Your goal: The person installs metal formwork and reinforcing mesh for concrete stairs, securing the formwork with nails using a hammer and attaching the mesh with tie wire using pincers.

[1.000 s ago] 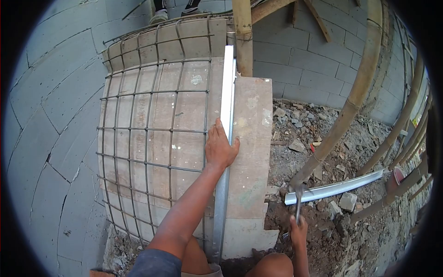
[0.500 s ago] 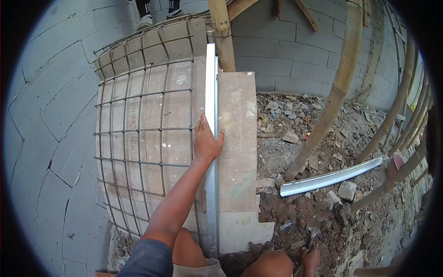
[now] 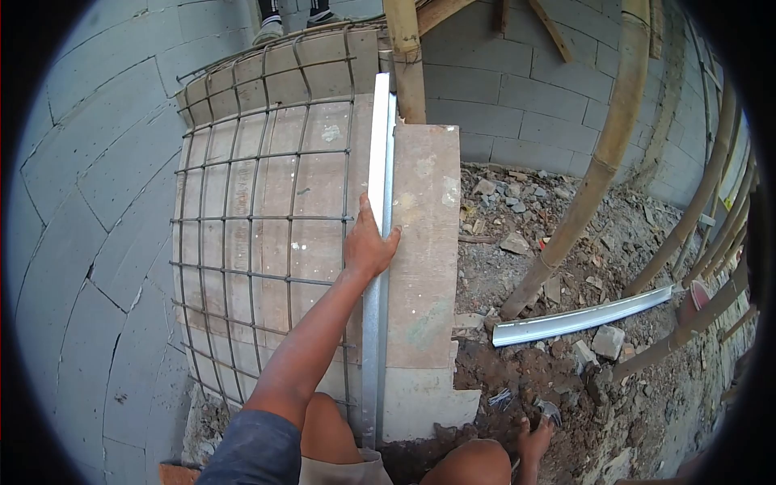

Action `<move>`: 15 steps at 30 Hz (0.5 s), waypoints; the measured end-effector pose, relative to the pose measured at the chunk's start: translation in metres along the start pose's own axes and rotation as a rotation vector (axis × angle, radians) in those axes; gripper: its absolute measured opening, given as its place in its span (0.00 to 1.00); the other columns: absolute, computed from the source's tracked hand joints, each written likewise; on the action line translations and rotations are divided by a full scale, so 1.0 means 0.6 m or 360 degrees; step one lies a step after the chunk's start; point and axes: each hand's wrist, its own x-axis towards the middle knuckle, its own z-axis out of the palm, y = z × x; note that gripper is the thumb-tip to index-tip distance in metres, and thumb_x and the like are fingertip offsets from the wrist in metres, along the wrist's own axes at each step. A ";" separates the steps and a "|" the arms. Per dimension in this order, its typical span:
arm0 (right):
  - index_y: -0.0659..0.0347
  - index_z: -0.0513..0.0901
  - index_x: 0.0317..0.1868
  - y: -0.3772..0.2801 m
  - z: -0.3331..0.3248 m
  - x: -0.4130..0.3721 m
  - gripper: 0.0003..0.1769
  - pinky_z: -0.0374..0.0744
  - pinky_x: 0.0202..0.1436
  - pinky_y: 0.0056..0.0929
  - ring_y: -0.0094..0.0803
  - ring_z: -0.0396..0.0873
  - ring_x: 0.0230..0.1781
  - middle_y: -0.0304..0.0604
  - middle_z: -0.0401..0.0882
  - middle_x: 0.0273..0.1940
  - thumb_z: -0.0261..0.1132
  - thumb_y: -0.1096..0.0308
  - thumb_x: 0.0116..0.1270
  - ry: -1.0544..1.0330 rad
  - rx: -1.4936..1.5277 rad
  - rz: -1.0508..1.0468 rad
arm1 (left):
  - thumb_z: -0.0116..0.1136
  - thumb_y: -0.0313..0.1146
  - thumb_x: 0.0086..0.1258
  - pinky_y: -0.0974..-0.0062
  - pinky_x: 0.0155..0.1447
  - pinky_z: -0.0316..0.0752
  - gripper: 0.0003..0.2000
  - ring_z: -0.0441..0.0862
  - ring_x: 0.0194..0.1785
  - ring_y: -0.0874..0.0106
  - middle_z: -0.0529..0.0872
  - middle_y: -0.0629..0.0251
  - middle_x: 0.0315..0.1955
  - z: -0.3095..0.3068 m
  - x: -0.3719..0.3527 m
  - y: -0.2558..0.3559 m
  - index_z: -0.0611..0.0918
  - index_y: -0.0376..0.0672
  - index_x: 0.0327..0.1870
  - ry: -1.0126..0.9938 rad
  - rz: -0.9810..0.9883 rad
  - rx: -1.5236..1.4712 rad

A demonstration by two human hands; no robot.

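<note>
My left hand [image 3: 372, 242] is wrapped over a long metal channel [image 3: 372, 331], thumb on its right side and fingers on its left. The channel stands lengthwise along a plywood panel [image 3: 424, 242], beside the right edge of a rebar grid [image 3: 250, 218]. At the lower right, low over the dirt, my right hand [image 3: 533, 442] is closed at a hammer [image 3: 550, 411]. Its claw head shows just above my fingers, while the hand hides most of the handle. A small bunch of nails [image 3: 500, 398] lies on the soil to the left of the hammer.
A second metal channel [image 3: 582, 317] lies on the rubble to the right. Bamboo poles [image 3: 594, 178] slant up from the ground there. Grey block walls [image 3: 525, 97] stand behind and at the left. Another person's feet [image 3: 268, 31] show at the top.
My right hand has moved up, closer to the hammer's head. My left hand stays on the channel. The whole view has shifted slightly, moving the upper scene to the right.
</note>
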 end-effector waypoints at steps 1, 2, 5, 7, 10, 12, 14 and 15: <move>0.74 0.75 0.62 0.012 -0.001 0.000 0.32 0.71 0.67 0.50 0.65 0.70 0.64 0.68 0.72 0.60 0.72 0.60 0.64 0.0008 -0.0019 0.0049 | 0.63 0.43 0.67 0.55 0.68 0.70 0.46 0.75 0.65 0.43 0.70 0.34 0.66 -0.002 -0.001 0.001 0.48 0.32 0.78 -0.0017 0.0000 -0.0041; 0.74 0.75 0.62 0.024 0.001 -0.001 0.32 0.71 0.67 0.50 0.65 0.70 0.64 0.68 0.72 0.60 0.72 0.60 0.64 0.0015 -0.0025 0.0040 | 0.63 0.43 0.67 0.55 0.68 0.70 0.46 0.75 0.65 0.43 0.70 0.34 0.66 -0.004 -0.002 0.003 0.48 0.32 0.78 -0.0009 -0.0006 -0.0050; 0.75 0.75 0.62 0.058 0.028 -0.006 0.32 0.71 0.66 0.52 0.65 0.72 0.62 0.68 0.73 0.58 0.71 0.61 0.64 0.0141 0.0008 -0.0030 | 0.64 0.43 0.66 0.55 0.68 0.71 0.46 0.75 0.65 0.43 0.71 0.34 0.66 -0.010 -0.002 0.008 0.50 0.34 0.78 -0.0056 -0.0061 -0.0082; 0.76 0.76 0.57 0.069 0.041 -0.007 0.28 0.73 0.62 0.49 0.63 0.75 0.57 0.66 0.76 0.54 0.71 0.64 0.63 0.0232 0.0020 -0.0084 | 0.64 0.44 0.66 0.54 0.67 0.71 0.45 0.76 0.64 0.44 0.73 0.36 0.65 0.001 -0.005 -0.001 0.52 0.33 0.77 0.0076 0.0049 -0.0037; 0.75 0.77 0.57 0.034 0.034 -0.016 0.27 0.73 0.62 0.49 0.62 0.75 0.57 0.65 0.76 0.54 0.71 0.64 0.63 0.0199 0.0178 -0.0183 | 0.64 0.45 0.66 0.55 0.67 0.71 0.44 0.76 0.64 0.45 0.75 0.37 0.63 -0.003 -0.010 0.006 0.55 0.33 0.77 0.0123 0.0013 -0.0024; 0.75 0.77 0.57 0.022 0.035 -0.025 0.27 0.73 0.62 0.49 0.62 0.75 0.58 0.65 0.76 0.54 0.71 0.64 0.64 0.0187 0.0247 -0.0222 | 0.65 0.44 0.66 0.55 0.67 0.72 0.42 0.76 0.64 0.45 0.75 0.39 0.63 -0.015 -0.019 0.013 0.58 0.33 0.75 0.0164 0.0012 -0.0062; 0.75 0.77 0.56 0.013 0.045 -0.031 0.28 0.74 0.61 0.50 0.62 0.75 0.57 0.66 0.77 0.54 0.70 0.60 0.65 0.0165 0.0247 -0.0259 | 0.65 0.44 0.66 0.55 0.66 0.72 0.40 0.77 0.63 0.46 0.76 0.40 0.62 -0.014 -0.032 0.010 0.61 0.33 0.74 0.0198 0.0020 -0.0105; 0.75 0.78 0.55 0.011 0.051 -0.026 0.28 0.74 0.61 0.50 0.62 0.75 0.57 0.66 0.77 0.54 0.70 0.57 0.66 0.0155 0.0251 -0.0275 | 0.65 0.42 0.66 0.55 0.67 0.71 0.37 0.77 0.63 0.47 0.77 0.42 0.62 -0.011 -0.043 -0.005 0.64 0.34 0.73 0.0405 0.0189 -0.0131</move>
